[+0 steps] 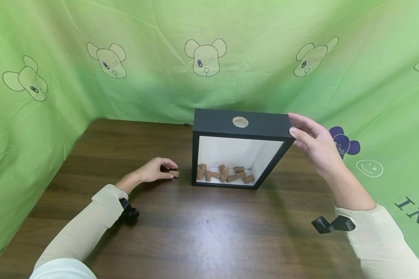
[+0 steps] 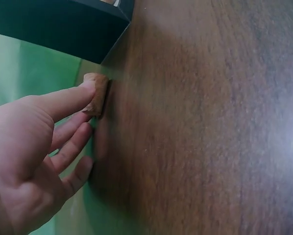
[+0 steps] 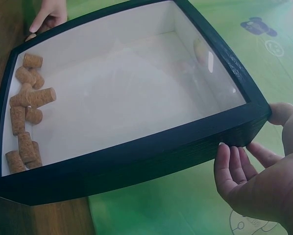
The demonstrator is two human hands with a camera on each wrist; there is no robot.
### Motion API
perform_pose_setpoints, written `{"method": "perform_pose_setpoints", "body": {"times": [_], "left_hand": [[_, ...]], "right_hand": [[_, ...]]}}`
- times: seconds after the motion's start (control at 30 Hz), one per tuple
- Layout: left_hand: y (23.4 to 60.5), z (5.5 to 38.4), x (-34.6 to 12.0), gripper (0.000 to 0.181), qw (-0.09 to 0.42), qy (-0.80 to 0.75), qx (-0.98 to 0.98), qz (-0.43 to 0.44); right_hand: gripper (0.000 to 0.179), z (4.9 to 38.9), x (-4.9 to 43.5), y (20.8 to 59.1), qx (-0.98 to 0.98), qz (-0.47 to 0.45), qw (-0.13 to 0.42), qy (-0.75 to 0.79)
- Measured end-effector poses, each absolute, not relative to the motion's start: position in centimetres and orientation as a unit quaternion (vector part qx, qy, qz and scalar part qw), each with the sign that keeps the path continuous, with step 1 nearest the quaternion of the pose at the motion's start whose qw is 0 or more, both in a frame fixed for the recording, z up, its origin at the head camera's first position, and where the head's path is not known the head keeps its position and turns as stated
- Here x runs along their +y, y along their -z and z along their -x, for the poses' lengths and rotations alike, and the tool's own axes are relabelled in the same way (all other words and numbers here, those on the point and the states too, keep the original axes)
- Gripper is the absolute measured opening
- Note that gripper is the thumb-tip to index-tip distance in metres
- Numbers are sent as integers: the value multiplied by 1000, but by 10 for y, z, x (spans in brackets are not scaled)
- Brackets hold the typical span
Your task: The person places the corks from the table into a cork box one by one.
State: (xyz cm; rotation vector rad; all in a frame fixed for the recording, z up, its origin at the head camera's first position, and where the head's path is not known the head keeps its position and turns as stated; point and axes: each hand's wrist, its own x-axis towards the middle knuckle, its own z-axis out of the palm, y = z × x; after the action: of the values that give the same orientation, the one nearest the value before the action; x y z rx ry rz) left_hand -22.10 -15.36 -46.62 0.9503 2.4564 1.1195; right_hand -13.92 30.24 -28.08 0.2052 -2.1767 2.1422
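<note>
A black-framed shadow box (image 1: 242,126) with a clear front and a round hole (image 1: 240,122) in its top stands upright on the table. Several wine corks (image 1: 224,174) lie jumbled along its white floor. Left of the box, my left hand (image 1: 153,170) pinches a single cork (image 2: 97,94) between thumb and fingers, low over the tabletop; whether the cork touches the wood I cannot tell. My right hand (image 1: 315,141) grips the box's upper right corner, thumb in front and fingers at the side and behind, as the right wrist view (image 3: 259,181) also shows.
The brown wooden table (image 1: 195,232) reaches back to a green curtain (image 1: 153,85) printed with bear heads, which hangs behind and on both sides. A black wrist camera (image 1: 128,209) sits on the left sleeve, another camera (image 1: 333,224) on the right.
</note>
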Motion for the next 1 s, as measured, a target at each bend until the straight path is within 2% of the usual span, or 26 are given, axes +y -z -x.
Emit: {"method": "perform_pose_setpoints", "body": {"times": [0.63,1.0], "left_hand": [[468,221,-150,18,100,-399,854,-317],[422,222,-158,26,83,-431,851,-290]], "right_hand": [[42,138,304,283,-700,-80,36,-709],[42,140,304,283,-697,-83,34,-711]]}}
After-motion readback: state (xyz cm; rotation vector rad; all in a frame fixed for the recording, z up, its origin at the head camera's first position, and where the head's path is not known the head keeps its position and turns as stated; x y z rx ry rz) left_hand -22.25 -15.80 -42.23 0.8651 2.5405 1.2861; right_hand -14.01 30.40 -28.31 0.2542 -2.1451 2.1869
